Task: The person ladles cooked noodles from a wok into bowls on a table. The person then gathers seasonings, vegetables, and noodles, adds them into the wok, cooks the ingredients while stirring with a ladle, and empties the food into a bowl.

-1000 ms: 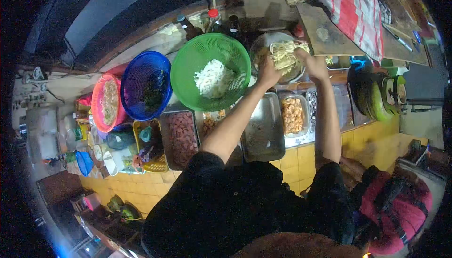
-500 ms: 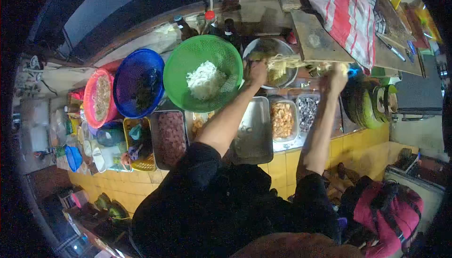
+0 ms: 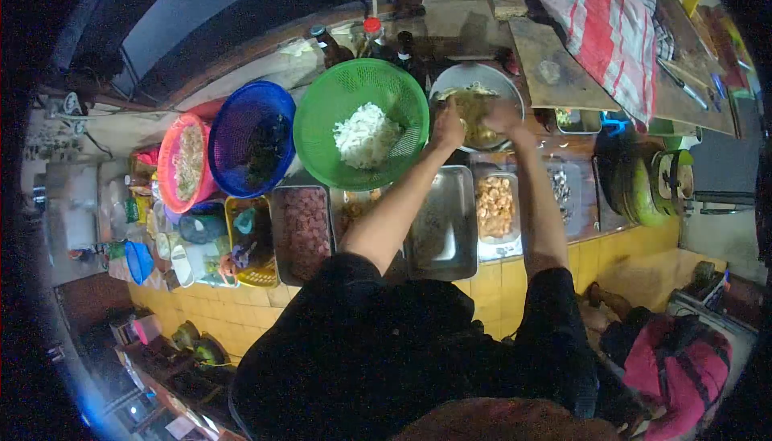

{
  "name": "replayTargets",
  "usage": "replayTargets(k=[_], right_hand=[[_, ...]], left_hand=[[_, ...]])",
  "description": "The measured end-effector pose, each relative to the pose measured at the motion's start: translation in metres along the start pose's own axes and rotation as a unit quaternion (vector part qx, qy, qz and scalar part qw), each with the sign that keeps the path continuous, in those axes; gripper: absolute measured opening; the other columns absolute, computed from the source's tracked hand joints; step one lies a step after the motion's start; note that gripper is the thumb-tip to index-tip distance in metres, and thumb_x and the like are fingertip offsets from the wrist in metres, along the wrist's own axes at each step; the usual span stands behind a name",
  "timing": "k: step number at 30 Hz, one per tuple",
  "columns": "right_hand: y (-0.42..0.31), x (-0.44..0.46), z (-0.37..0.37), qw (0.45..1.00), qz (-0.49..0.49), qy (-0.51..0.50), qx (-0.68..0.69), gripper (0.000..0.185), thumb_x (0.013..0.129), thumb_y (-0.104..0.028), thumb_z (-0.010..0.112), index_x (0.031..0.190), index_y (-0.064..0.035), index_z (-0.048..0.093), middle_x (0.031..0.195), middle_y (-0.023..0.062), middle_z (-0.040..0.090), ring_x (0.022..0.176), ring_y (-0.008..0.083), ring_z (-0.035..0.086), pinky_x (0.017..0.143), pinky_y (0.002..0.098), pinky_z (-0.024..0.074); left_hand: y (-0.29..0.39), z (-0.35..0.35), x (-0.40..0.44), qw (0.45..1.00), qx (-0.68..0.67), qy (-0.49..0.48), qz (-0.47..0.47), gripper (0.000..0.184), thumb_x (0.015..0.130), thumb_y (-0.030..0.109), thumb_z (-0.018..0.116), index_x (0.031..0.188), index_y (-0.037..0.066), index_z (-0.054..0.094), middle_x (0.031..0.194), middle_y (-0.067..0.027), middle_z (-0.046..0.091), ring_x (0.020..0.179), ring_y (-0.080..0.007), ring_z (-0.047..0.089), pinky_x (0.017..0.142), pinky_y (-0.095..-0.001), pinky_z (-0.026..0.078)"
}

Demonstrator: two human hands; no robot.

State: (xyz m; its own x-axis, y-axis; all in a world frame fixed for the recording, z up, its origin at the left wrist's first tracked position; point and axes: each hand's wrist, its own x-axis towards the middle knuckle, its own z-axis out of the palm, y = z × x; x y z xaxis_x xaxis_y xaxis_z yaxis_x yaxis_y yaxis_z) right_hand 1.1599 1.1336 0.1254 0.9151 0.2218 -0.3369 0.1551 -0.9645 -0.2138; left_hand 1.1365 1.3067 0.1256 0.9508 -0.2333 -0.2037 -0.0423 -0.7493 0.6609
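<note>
Through the head camera I look down on two bare hands working over a wide, round, grey metal bowl (image 3: 470,76) at the back of the worktop (image 3: 581,180).

Half a second ago the right hand (image 3: 507,119) was well out to the right of the bowl, with pale strands stretched towards it; now it is back at the bowl's right side. The left hand (image 3: 449,123) remains at the bowl's left side. A second ago both held a pale bundle up; now the food sits lower.

That food is a tangle of thin, yellowish-tan, noodle-like strands (image 3: 474,107), lying inside the bowl. A few paler strands show near its far rim; the middle looks browner and smeared (the picture is soft there, so I can't count strands). The left hand's fingers point into the bowl, and I can't tell whether they grip anything. The right hand is a blur, its fingers lost to me, so I can't tell if it is spread or holding food.

To the left, near the left hand, stands a large green plastic mesh basket (image 3: 361,79) with a white, shredded heap (image 3: 366,137) inside. Nearer the body, between the forearms, are a rectangular metal tray (image 3: 442,224) and a smaller container of orange-brown pieces (image 3: 494,206).
</note>
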Motion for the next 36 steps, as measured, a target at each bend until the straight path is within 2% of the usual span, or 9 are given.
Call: replayTargets(k=[5,8,14,19,26,28,33,35,36], right_hand=[[-0.056,0.003,0.054,0.979,0.048,0.191,-0.051,0.034,0.075,-0.026,0.062,0.102,-0.0052,0.064,0.099,0.0222,0.064,0.084,0.0386,0.064,0.073,0.0441,0.0534],[-0.041,0.012,0.034,0.996,0.053,0.067,0.006,0.043,0.073,-0.038,0.067,0.106,-0.0095,0.064,0.099,0.0179,0.065,0.089,0.0344,0.064,0.078,0.0458,0.0525],[0.001,-0.023,0.006,0.943,0.025,0.295,0.149,0.031,0.070,-0.028,0.071,0.095,-0.0106,0.065,0.084,0.0167,0.066,0.074,0.0352,0.064,0.068,0.0445,0.0499],[-0.030,-0.074,-0.059,0.738,0.177,0.256,0.598,0.034,0.073,-0.006,0.069,0.104,0.0054,0.061,0.097,0.0099,0.066,0.081,0.0184,0.061,0.074,0.0329,0.0511],[-0.012,-0.075,-0.039,0.346,0.002,0.191,0.919,0.029,0.084,-0.008,0.062,0.110,0.0019,0.055,0.100,0.0139,0.064,0.088,0.0266,0.065,0.076,0.0393,0.0569],[-0.027,-0.094,-0.068,0.254,-0.047,0.181,0.949,0.026,0.087,-0.012,0.059,0.109,0.0024,0.055,0.104,0.0169,0.063,0.090,0.0285,0.065,0.077,0.0417,0.0570],[-0.011,-0.085,-0.076,0.341,-0.135,0.153,0.918,0.024,0.087,-0.009,0.054,0.109,0.0031,0.055,0.105,0.0155,0.064,0.093,0.0291,0.065,0.080,0.0443,0.0555],[-0.015,-0.078,-0.065,0.343,-0.097,0.161,0.921,0.024,0.088,-0.009,0.053,0.108,0.0028,0.055,0.104,0.0148,0.064,0.092,0.0285,0.065,0.079,0.0435,0.0557],[-0.018,-0.075,-0.063,0.343,-0.058,0.169,0.922,0.023,0.089,-0.010,0.052,0.108,0.0025,0.055,0.104,0.0142,0.064,0.090,0.0280,0.065,0.079,0.0427,0.0558]], left_hand=[[0.000,-0.002,-0.013,0.993,-0.075,0.088,-0.025,0.071,0.072,-0.002,0.058,0.138,0.006,0.032,0.112,-0.0255,0.058,0.106,-0.0401,0.056,0.089,-0.0442,0.045],[0.001,-0.001,-0.017,0.988,-0.118,0.099,-0.030,0.065,0.072,0.000,0.059,0.133,0.005,0.036,0.112,-0.0257,0.058,0.105,-0.0418,0.055,0.089,-0.0447,0.044],[-0.004,0.011,-0.010,0.979,-0.161,0.112,0.061,0.077,0.075,0.009,0.065,0.141,0.007,0.025,0.127,-0.0211,0.051,0.115,-0.0369,0.051,0.096,-0.0414,0.041],[-0.003,0.034,0.008,0.977,-0.177,0.073,0.089,0.096,0.065,0.021,0.078,0.141,0.004,0.022,0.126,-0.0242,0.050,0.115,-0.0382,0.050,0.097,-0.0408,0.041],[-0.023,0.055,0.031,0.965,-0.216,0.022,0.145,0.042,0.072,0.021,0.066,0.110,0.003,0.060,0.106,-0.0233,0.061,0.102,-0.0373,0.058,0.089,-0.0420,0.046],[-0.020,0.048,0.030,0.991,0.077,-0.015,0.104,0.036,0.074,0.020,0.061,0.105,0.002,0.063,0.104,-0.0243,0.062,0.097,-0.0386,0.060,0.084,-0.0437,0.048],[0.003,0.043,0.013,0.997,-0.063,0.024,0.043,0.038,0.071,0.013,0.058,0.101,-0.009,0.060,0.100,-0.0333,0.059,0.095,-0.0450,0.059,0.083,-0.0452,0.049],[-0.034,0.104,0.050,0.952,0.050,0.162,0.255,0.033,0.071,0.012,0.057,0.099,-0.006,0.060,0.097,-0.0331,0.059,0.087,-0.0443,0.060,0.079,-0.0448,0.050],[-0.006,0.076,0.027,0.972,-0.020,0.145,0.186,0.032,0.071,0.011,0.058,0.099,-0.004,0.059,0.099,-0.0300,0.060,0.088,-0.0422,0.059,0.078,-0.0447,0.049]])
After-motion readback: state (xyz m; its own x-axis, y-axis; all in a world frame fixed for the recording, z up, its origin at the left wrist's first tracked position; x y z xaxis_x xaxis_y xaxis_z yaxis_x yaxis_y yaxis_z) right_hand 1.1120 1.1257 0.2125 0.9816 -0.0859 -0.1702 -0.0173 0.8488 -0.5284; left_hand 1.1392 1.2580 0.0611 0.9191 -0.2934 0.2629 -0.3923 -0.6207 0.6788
